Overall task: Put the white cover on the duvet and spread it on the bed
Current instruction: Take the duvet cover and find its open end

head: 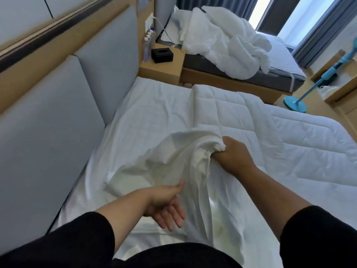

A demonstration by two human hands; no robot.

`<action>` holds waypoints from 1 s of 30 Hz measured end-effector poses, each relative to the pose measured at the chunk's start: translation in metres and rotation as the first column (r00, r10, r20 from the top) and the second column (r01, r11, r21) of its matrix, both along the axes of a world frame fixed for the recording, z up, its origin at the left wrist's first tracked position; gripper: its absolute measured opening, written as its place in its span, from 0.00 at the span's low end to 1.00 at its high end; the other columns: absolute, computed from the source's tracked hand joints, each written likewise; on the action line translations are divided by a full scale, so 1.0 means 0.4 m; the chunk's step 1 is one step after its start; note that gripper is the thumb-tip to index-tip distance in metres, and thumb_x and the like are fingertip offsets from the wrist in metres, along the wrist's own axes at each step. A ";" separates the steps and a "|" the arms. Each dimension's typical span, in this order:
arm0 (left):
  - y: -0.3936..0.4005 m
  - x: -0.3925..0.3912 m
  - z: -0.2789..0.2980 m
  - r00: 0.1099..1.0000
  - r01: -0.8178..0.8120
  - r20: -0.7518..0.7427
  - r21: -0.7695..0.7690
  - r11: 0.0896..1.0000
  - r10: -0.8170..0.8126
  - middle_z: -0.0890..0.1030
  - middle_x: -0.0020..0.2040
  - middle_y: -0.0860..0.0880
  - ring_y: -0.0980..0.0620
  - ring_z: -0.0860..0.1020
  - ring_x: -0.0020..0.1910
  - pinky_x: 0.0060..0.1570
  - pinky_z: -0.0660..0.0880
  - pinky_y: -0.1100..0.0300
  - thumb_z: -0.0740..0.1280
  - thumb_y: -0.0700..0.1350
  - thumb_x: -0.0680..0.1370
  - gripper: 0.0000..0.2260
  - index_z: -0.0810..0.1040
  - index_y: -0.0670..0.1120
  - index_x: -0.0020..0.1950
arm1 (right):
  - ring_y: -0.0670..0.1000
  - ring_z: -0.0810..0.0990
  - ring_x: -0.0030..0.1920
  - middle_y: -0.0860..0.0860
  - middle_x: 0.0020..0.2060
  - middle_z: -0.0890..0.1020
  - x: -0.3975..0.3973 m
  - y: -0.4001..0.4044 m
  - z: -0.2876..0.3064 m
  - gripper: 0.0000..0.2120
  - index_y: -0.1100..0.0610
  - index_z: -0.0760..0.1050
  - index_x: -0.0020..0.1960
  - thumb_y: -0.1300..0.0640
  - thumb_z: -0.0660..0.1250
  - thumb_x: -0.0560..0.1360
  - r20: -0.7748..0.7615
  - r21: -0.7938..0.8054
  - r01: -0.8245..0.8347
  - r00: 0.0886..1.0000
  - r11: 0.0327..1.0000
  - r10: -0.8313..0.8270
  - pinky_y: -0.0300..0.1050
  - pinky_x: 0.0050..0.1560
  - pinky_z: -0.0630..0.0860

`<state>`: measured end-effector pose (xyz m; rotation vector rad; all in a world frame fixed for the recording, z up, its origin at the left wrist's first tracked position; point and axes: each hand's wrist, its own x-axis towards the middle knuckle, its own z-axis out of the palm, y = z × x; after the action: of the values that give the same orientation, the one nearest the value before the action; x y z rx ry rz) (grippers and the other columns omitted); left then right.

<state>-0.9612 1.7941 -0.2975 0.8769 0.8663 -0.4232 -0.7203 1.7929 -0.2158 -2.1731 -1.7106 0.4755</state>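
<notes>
Head view: right hand (229, 153) fisted, gripping a bunched wad of the thin white fabric cover (173, 163). The cover trails from those fingers toward the person, long axis running down-frame. Left hand (166, 206) spread loose, fingers straight, thumb touching cover folds. One quilted white duvet (270, 132) lies flat just beyond the right knuckles on the white-sheeted bed (150, 109). Two hands, one cover.

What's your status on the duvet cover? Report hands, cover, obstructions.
Right hand grips bunched white cover; left hand open beside it. Quilted duvet lies bare on bed, cover not yet on. Nothing in the way.
</notes>
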 end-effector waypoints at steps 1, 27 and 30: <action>-0.032 0.006 -0.030 0.989 -0.118 0.065 -0.197 0.973 0.133 0.82 0.58 0.40 0.42 0.84 0.46 0.41 0.80 0.54 0.44 0.81 0.66 0.50 0.77 0.43 0.63 | 0.49 0.79 0.41 0.46 0.37 0.80 -0.007 0.004 0.033 0.12 0.51 0.75 0.40 0.44 0.61 0.70 -0.025 0.063 -0.036 0.999 0.997 0.037 0.45 0.39 0.68; 0.263 0.085 0.555 0.531 -0.780 0.622 0.623 0.046 0.575 0.85 0.54 0.48 0.46 0.82 0.55 0.58 0.79 0.49 0.73 0.41 0.73 0.13 0.82 0.47 0.57 | 0.46 0.80 0.53 0.35 0.50 0.80 0.139 -0.167 0.181 0.14 0.41 0.75 0.58 0.43 0.68 0.73 -0.252 0.235 -0.261 0.914 0.936 0.318 0.35 0.50 0.73; 0.213 0.087 0.465 0.548 -0.738 0.497 0.666 0.110 0.673 0.84 0.54 0.48 0.44 0.81 0.57 0.59 0.79 0.46 0.70 0.43 0.73 0.15 0.82 0.48 0.59 | 0.34 0.76 0.60 0.30 0.58 0.77 0.149 -0.166 0.162 0.25 0.32 0.69 0.62 0.48 0.76 0.72 -0.469 -0.231 -0.580 0.770 0.781 0.433 0.32 0.60 0.72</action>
<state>-0.9264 1.8792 -0.1114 1.1875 1.3455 1.0461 -0.6606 1.7264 -0.1511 -1.5991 -2.0860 1.3792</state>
